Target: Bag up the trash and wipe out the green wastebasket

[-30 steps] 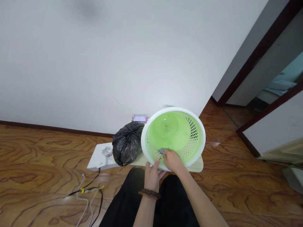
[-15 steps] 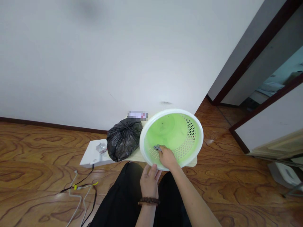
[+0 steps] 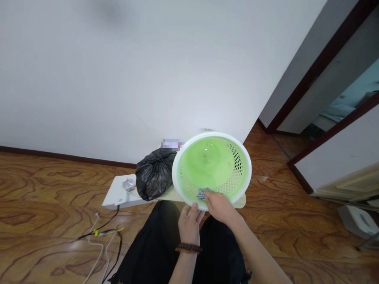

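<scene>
A green plastic basket [image 3: 204, 157] with a white rim and perforated sides is tilted so that its open top faces me. My left hand [image 3: 190, 225], with a beaded bracelet on the wrist, grips the near rim, thumb on top. Inside the near wall, my right hand [image 3: 219, 206] presses a crumpled grey cloth [image 3: 204, 193] against the perforated side. The fingertips of that hand are partly hidden by the cloth. Left of the basket sits a knotted black plastic bag [image 3: 155, 173].
Under the bag and basket is a narrow pale board [image 3: 173, 194]. A white box-like surface [image 3: 118, 191] holds a small clear item. Cables [image 3: 103, 234] lie on the wooden floor at left. A white wall [image 3: 166, 71] stands behind; a doorway is at right.
My right hand has moved with the cloth toward the near rim and slightly right. The basket has shifted a little left and tilted somewhat; my left hand keeps its hold.
</scene>
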Tool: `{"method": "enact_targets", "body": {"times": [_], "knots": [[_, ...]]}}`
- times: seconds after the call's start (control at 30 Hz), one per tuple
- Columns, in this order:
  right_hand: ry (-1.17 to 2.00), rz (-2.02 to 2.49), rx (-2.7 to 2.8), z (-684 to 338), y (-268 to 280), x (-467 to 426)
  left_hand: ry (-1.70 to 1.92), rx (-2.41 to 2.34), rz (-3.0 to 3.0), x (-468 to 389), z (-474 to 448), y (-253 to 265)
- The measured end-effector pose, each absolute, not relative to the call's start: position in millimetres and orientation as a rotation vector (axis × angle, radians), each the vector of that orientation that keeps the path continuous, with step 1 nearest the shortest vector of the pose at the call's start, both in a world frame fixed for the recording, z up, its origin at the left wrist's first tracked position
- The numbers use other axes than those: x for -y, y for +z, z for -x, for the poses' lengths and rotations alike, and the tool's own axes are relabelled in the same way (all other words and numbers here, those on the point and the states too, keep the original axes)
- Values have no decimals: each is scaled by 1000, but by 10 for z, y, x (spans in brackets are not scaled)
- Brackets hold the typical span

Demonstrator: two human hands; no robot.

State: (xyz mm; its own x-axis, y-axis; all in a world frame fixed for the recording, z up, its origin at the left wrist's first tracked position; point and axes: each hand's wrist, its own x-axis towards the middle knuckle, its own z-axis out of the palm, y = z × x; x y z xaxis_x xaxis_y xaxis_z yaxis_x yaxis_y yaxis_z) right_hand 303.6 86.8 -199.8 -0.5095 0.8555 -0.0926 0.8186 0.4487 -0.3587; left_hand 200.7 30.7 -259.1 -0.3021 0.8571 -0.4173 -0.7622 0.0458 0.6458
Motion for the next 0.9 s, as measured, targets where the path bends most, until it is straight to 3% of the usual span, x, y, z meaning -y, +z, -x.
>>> {"method": "enact_targets", "body": {"times": [0.27, 0.43, 0.6, 0.9], "knots": [[488, 1326, 2706, -3043, -2068, -867, 1620, -1163, -268, -381, -1943, -2581], [300, 1327, 2691, -2995, -2122, -933, 1505, -1500, -717, -587, -1686, -2436], [304, 1266, 2693, -3046, -2119, -1072, 1475, -1944, -1493, -1268, -1221, -1839], [319, 1307, 2723, -2960, -2288, -1331, 477, -1802, -2606, -2483, -1397, -609]]}}
